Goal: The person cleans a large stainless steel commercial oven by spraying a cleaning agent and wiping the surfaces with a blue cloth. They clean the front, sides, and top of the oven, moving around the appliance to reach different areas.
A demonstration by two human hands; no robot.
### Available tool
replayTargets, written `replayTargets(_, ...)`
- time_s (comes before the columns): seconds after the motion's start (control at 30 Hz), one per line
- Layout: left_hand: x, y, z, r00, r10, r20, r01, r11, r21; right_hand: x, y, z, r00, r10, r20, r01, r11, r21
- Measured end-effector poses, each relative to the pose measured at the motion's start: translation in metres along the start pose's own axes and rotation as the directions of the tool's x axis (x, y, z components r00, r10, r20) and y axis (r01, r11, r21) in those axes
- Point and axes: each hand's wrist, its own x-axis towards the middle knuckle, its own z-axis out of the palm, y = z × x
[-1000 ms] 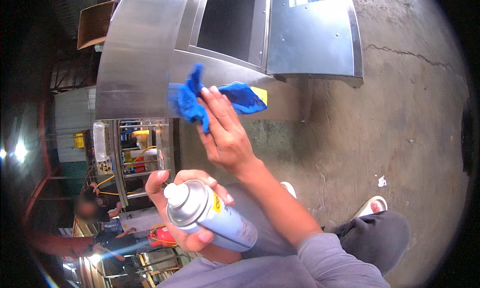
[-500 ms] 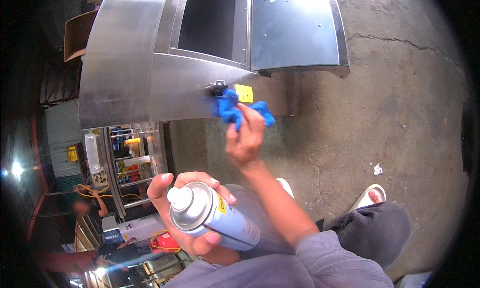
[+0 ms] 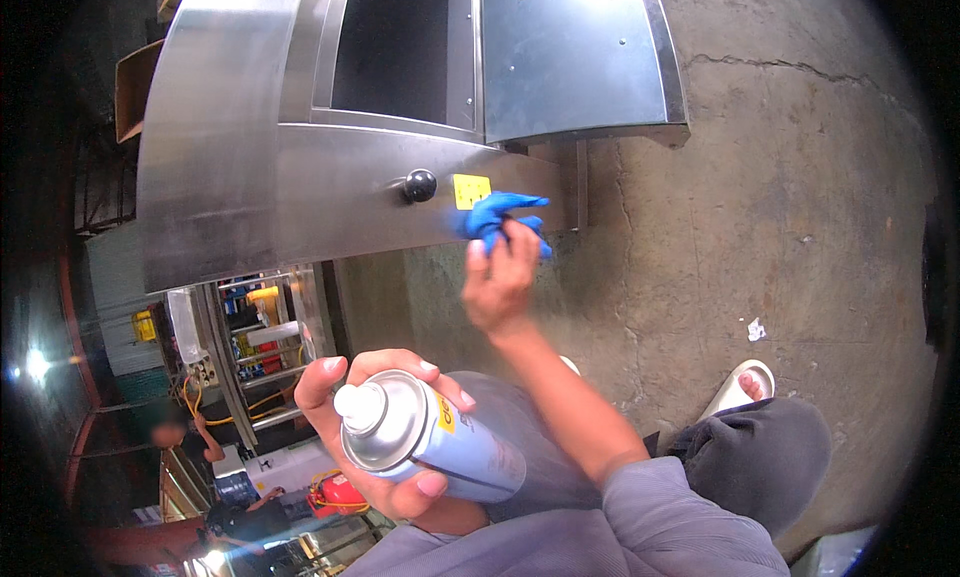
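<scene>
My left hand point(image 3: 385, 487) is wrapped round a light blue spray can point(image 3: 465, 462), its white nozzle tilted toward the upper left. Ahead of it, my right hand point(image 3: 502, 287) pinches a bunched blue cloth point(image 3: 495, 217) against the front panel of a stainless steel cabinet point(image 3: 345, 192). The cloth lies at the lower right of a yellow label point(image 3: 471, 191) and covers its corner. To the label's left, a round black knob point(image 3: 420, 185) sticks out of the panel. Above the panel is a dark opening point(image 3: 395, 52), with an open metal door point(image 3: 575, 62) to its right.
Bare concrete floor point(image 3: 750, 227) with cracks and a white scrap point(image 3: 756, 329) stretches along the right. At lower left stand a metal rack point(image 3: 240, 347) and a red object point(image 3: 340, 492) with yellow cord. Another person point(image 3: 205, 437) is at work farther off, on the left.
My right hand has moved the cloth rightward and down, off the knob to the label's lower corner. The view has shifted slightly. The spray can stays in my left hand.
</scene>
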Motion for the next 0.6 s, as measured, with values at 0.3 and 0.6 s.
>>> replayTargets(0.3, 0.003, -0.003, 0.004, 1.000, -0.019, -0.004, 0.019, 0.998, 0.058, 0.012, -0.011, 0.005, 0.995, 0.084, 0.057, -0.086, 0.996, 0.033)
replayTargets(0.6, 0.008, -0.016, 0.003, 1.000, -0.020, 0.019, 0.018, 0.992, 0.126, 0.001, -0.003, 0.017, 0.995, -0.010, 0.097, -0.001, 0.994, 0.108)
